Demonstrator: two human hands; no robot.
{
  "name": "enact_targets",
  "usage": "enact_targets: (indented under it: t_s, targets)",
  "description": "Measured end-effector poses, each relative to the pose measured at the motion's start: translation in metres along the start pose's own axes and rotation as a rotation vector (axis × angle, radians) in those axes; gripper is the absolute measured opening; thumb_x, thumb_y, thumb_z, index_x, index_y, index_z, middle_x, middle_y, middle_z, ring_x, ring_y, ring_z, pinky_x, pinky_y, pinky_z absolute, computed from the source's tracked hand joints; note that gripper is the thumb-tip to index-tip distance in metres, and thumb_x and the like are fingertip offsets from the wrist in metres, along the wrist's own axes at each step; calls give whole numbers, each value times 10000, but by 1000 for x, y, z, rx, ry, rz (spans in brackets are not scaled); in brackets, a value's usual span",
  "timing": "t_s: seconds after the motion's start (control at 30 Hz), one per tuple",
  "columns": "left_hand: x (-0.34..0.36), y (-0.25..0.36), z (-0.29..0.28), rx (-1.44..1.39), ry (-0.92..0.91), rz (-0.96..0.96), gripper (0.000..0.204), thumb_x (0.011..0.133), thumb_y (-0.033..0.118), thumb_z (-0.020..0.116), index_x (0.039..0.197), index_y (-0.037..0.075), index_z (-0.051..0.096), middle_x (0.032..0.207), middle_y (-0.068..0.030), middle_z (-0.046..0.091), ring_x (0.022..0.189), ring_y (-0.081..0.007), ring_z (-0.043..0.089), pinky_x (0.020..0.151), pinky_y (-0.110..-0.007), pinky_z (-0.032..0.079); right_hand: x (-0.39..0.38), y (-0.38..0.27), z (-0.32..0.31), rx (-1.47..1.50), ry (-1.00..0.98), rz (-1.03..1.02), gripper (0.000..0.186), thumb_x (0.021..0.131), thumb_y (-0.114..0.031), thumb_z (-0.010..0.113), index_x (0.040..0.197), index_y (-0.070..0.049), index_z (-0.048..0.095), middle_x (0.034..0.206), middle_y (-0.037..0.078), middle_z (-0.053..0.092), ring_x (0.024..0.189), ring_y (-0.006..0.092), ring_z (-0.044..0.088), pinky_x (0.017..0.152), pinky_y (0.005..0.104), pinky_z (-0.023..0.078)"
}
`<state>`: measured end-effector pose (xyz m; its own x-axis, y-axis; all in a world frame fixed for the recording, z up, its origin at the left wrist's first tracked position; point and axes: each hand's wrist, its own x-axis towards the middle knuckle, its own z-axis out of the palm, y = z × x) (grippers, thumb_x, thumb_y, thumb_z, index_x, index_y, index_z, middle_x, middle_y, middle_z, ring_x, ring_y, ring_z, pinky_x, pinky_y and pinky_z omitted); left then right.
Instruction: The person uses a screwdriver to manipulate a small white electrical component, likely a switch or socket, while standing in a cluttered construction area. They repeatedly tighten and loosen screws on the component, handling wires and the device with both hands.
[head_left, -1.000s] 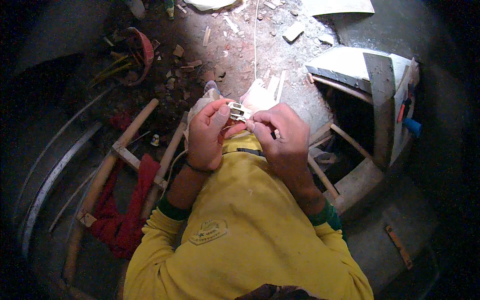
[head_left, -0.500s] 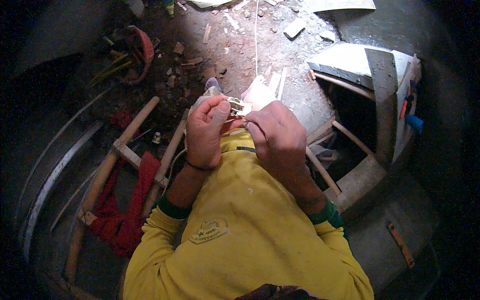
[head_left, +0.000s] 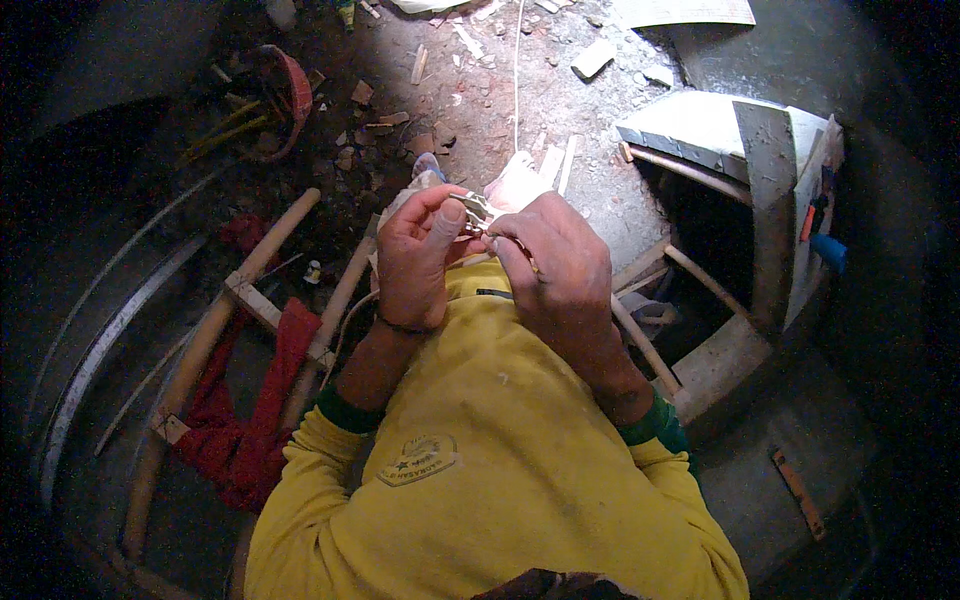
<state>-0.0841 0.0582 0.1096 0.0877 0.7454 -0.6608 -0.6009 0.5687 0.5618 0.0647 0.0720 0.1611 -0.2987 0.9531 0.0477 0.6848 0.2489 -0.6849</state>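
In front of my chest, my left hand (head_left: 418, 255) pinches a small pale fitting with an open frame (head_left: 476, 208) between thumb and fingers. It looks like the inside of an electrical socket or switch, but bright light blurs its detail. The bent thumb and fingertips of my right hand (head_left: 556, 248) meet at the fitting's near right side. Whatever those fingertips grip is too small and too covered to make out. A thin white cable (head_left: 517, 85) runs down from the far floor towards my hands; where it ends is hidden.
A wooden ladder (head_left: 212, 322) with a red cloth (head_left: 225, 455) lies to my left. Beyond it sits a red basin (head_left: 297, 100) with tools. Broken tile (head_left: 362, 92) and rubble litter the floor. On the right stands a wooden frame (head_left: 768, 200) around a dark opening, with a blue-handled tool (head_left: 828, 250).
The fitting has tilted slightly in my left fingers. My right hand has shifted a little to the left and turned, its fingertips still at the fitting.
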Motion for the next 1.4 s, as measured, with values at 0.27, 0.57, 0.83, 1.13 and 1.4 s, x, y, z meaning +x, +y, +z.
enact_targets:
  t_s: [0.27,0.57,0.83,1.13,1.4]
  targets:
    - [0,1,-3,2,-17,33,254,935,158,649,1129,0,604,951,-64,661,831,-133,657,719,-274,592,3,-5,0,-10,-18,37,57,831,-80,602,810,-51,558,760,105,464,699,290,528,587,417,448]
    - [2,-3,-8,21,-29,78,249,900,96,681,1121,0,617,948,-56,651,819,-121,644,738,-270,573,3,-7,3,-45,-11,68,30,824,-75,606,809,-56,589,759,97,503,694,279,540,595,401,452]
    - [0,-4,-9,28,-16,80,227,897,59,671,1113,4,627,933,-42,641,824,-111,633,760,-268,566,2,-10,4,-44,-19,113,49,798,-32,644,847,-41,645,764,104,573,693,276,577,629,373,470]
    - [3,-9,-11,-29,-69,-13,202,983,183,577,1118,35,601,995,-34,631,871,-107,626,774,-256,540,-10,-4,20,50,15,177,64,793,-58,701,851,-36,686,786,105,637,716,269,622,655,343,500]
    - [1,-11,-19,-61,-183,-62,208,1008,185,513,1170,57,541,1029,-58,613,890,-122,629,809,-254,523,-13,-1,18,186,39,308,125,799,-134,736,889,-61,689,815,104,633,736,273,640,664,364,518]
